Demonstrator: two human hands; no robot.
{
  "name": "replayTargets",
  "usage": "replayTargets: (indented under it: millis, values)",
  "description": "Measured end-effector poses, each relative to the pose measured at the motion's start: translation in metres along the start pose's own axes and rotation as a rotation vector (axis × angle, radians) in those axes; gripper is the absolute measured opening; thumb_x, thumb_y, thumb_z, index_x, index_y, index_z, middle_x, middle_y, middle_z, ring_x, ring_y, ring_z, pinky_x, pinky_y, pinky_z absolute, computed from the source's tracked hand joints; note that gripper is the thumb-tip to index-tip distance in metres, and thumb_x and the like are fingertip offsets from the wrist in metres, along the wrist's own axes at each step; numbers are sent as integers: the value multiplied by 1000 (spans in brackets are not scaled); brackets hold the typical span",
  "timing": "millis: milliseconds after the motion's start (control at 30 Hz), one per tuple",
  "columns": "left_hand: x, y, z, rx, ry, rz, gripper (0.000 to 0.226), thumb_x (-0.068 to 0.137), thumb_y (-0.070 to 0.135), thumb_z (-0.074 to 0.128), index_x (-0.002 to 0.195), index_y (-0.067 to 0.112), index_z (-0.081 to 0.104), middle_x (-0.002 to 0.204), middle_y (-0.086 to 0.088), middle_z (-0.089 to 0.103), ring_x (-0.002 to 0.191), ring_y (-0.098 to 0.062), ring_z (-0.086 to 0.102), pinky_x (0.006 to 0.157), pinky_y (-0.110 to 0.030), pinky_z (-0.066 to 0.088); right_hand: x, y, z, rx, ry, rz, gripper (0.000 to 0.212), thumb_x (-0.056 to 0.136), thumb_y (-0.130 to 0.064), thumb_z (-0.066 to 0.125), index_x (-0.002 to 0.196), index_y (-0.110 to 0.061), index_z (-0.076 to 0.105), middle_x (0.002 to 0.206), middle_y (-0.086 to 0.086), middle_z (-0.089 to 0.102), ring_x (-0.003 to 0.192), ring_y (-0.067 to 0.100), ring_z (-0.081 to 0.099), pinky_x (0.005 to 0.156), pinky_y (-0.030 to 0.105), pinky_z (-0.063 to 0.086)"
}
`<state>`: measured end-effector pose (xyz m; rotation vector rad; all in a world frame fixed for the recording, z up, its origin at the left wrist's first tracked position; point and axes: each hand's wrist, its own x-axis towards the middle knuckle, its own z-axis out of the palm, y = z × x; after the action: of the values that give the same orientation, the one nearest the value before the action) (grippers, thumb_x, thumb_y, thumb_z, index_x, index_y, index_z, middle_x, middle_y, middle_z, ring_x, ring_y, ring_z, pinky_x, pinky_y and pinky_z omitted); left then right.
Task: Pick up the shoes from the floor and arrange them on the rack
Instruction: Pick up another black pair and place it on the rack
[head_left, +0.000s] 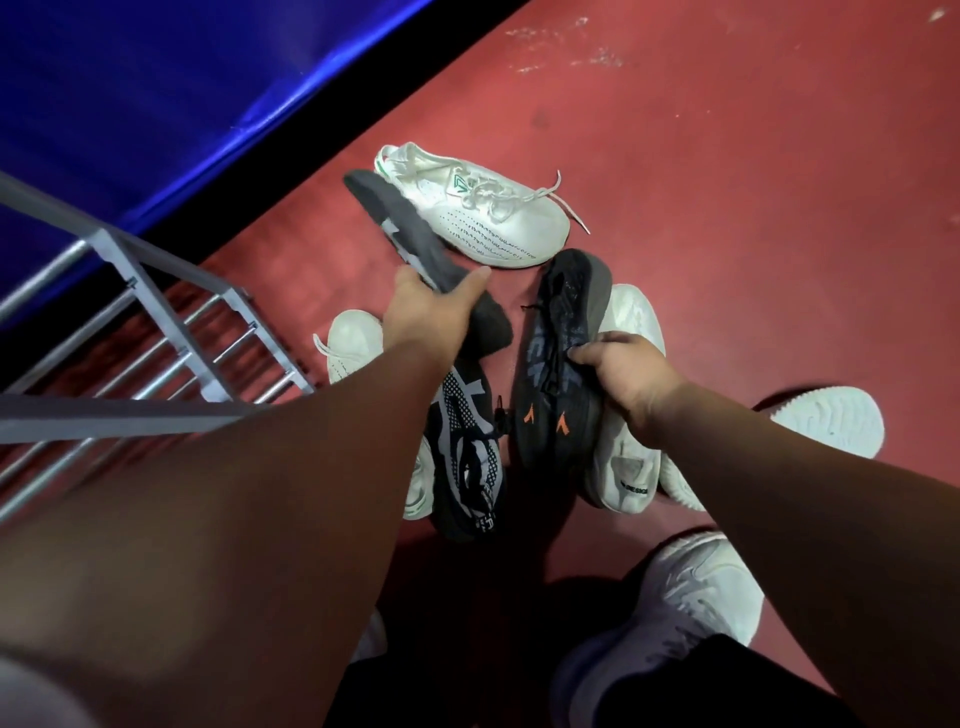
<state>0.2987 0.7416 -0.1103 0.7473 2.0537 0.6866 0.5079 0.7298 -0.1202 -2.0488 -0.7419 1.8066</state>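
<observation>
Gripping grey-soled shoe (410, 234) left, black shoe (551, 434) right

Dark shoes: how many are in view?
3: grey-soled dark shoe in left hand; black orange-marked shoe in right hand; black-and-white knit shoe on the floor. Others may be hidden.

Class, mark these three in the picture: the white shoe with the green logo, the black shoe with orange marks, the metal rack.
White shoe with the green logo (509, 234), head view, mesh toe.
Black shoe with orange marks (545, 441), head view, side panel.
Metal rack (130, 417), head view, near top rail.
</observation>
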Motion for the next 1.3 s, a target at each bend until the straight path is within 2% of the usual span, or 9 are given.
replayTargets:
  millis: [167,333,600,800,933,1033,1133,1233,1300]
  values:
    - [-14,-4,3,272,-126,267,43,90,68,45,83,28,58,89,5,63,88,-18,60,78,-33,49,-3,-2,0,-22,35,-42,13,84,-14,69,96,-9,69,89,18,76,72,30,71,78,43,61]
    - [-7,-5,-11,200,-160,103,38,94,53,49,83,18,60,75,1,64,74,-24,60,70,-33,47,-13,-13,-4,-134,133,-140,17,88,-26,63,91,-10,70,78,4,75,64,19,69,56,23,53]
    - [-51,14,-58,147,-431,-171,22,101,21,52,80,18,53,76,-7,55,59,-19,53,50,-28,41,-52,-64,-8,46,96,-130,9,79,-11,59,82,-6,65,72,14,71,56,28,68,58,35,59]
    - [-149,38,-109,-198,-626,-334,37,96,47,61,116,16,65,108,-6,72,97,-27,70,97,-45,53,-144,-112,33,0,-234,-105,34,78,-7,43,102,-1,68,85,17,73,65,30,71,75,44,64]
    - [-214,58,-166,-359,-656,-238,27,94,21,66,121,15,66,106,-7,76,77,-19,74,89,-42,59,-241,-139,51,-52,-378,-158,43,70,-16,44,105,-11,69,98,13,73,82,32,68,97,47,53]
    - [-265,81,-217,-362,-678,-116,28,94,10,65,117,27,65,104,-5,76,81,-19,75,70,-32,61,-312,-158,40,24,-458,-258,36,81,-16,42,104,-7,68,93,13,74,77,30,70,73,34,61]
    - [-315,108,-273,-334,-743,-17,36,93,11,64,122,33,63,113,-6,73,88,-21,74,75,-33,60,-378,-176,18,166,-488,-376,28,100,-30,45,92,-11,64,64,1,70,54,17,69,58,26,55]
    - [-364,125,-327,-203,-821,44,44,87,13,69,125,35,65,132,-10,66,122,-35,61,104,-50,48,-439,-191,0,242,-404,-504,26,97,-34,53,110,-17,67,96,5,77,76,21,75,69,33,59]
    - [-396,130,-359,-149,-799,47,41,85,13,72,121,32,68,136,-13,62,129,-38,55,107,-53,44,-484,-197,-6,222,-389,-569,30,96,-30,54,121,-19,68,114,10,76,87,23,76,65,35,61]
